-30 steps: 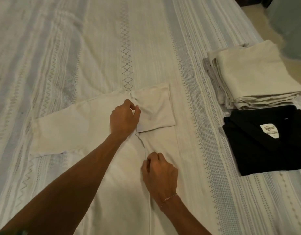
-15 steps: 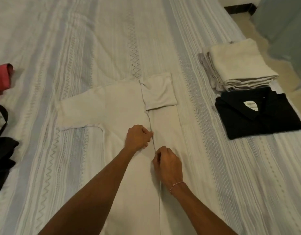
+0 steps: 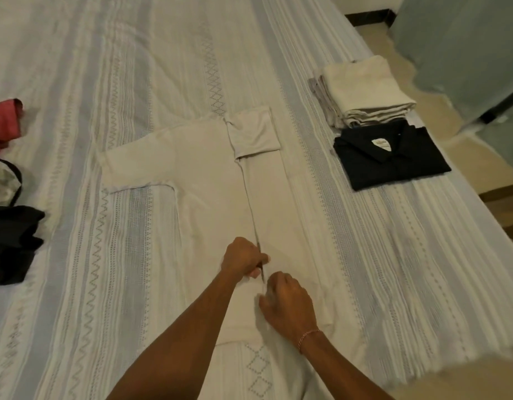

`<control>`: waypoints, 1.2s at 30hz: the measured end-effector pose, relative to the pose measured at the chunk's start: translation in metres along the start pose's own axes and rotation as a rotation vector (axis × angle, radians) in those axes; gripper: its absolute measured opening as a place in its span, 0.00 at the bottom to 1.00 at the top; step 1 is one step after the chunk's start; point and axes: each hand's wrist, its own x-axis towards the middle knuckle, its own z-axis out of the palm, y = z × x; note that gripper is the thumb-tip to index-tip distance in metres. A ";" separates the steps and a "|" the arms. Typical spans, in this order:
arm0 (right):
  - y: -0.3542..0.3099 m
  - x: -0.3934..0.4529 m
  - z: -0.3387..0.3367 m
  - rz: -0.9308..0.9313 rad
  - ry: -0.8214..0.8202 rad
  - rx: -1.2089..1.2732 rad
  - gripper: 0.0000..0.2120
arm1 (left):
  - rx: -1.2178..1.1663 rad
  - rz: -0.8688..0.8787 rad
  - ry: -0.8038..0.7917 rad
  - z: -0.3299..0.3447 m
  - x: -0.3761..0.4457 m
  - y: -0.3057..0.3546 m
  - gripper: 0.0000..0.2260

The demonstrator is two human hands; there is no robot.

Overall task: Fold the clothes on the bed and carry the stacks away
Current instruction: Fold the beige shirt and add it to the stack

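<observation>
A bed (image 3: pixel 163 67) covered by a white and pale-blue striped spread carries a cream shirt (image 3: pixel 197 174) laid flat near its middle, one side and sleeve folded inward, the other sleeve spread toward the left edge. Along the right edge lies a stack of folded cream clothes (image 3: pixel 365 90), with a folded black collared shirt (image 3: pixel 391 160) just beside it on the near side. At the left edge lie a red garment (image 3: pixel 4 122), a white piece with black trim (image 3: pixel 2 180) and a dark garment (image 3: pixel 12 241).

One cream shirt (image 3: pixel 197 180) lies spread on the bed (image 3: pixel 111 284). One stack of folded cream clothes (image 3: pixel 365 93), one folded black shirt (image 3: pixel 391 163) beside it. At the left, one pink garment (image 3: pixel 4 125), one dark pile (image 3: pixel 10 241). Two hands: left hand (image 3: pixel 243 259), right hand (image 3: pixel 287 304).
</observation>
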 end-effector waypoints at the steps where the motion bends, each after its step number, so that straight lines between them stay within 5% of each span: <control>1: 0.006 -0.016 0.003 -0.014 -0.021 -0.079 0.12 | 0.003 -0.017 -0.028 0.005 -0.007 -0.004 0.12; 6: 0.035 -0.054 0.000 -0.196 -0.099 -0.028 0.02 | 0.056 -0.060 -0.108 0.029 -0.042 -0.029 0.13; 9: 0.046 -0.058 -0.024 -0.211 0.031 -0.035 0.06 | 0.045 -0.139 -0.150 0.040 -0.058 -0.041 0.12; 12: 0.060 -0.064 -0.046 0.142 0.203 -0.002 0.14 | -0.022 -0.204 -0.189 0.046 -0.072 -0.050 0.14; 14: 0.066 -0.062 -0.058 0.393 0.058 0.174 0.14 | -0.050 -0.230 -0.197 0.050 -0.080 -0.053 0.12; 16: 0.076 -0.058 -0.065 0.466 -0.053 0.335 0.08 | -0.094 -0.238 -0.175 0.052 -0.084 -0.056 0.12; 20: 0.087 -0.062 -0.071 0.563 -0.067 0.538 0.15 | -0.076 -0.227 -0.143 0.059 -0.087 -0.064 0.15; 24: 0.075 -0.067 -0.059 0.656 0.020 0.433 0.08 | 0.127 -0.054 0.057 0.073 -0.095 -0.073 0.16; 27: 0.055 -0.071 -0.050 0.508 0.156 0.111 0.15 | 0.391 -0.008 0.240 0.070 -0.105 -0.072 0.24; 30: 0.036 -0.072 -0.033 0.173 0.209 0.015 0.17 | 0.389 -0.047 0.316 0.047 -0.106 -0.080 0.29; 36: 0.000 -0.043 0.002 -0.248 0.066 0.016 0.12 | 0.232 -0.085 0.700 -0.008 -0.109 -0.129 0.18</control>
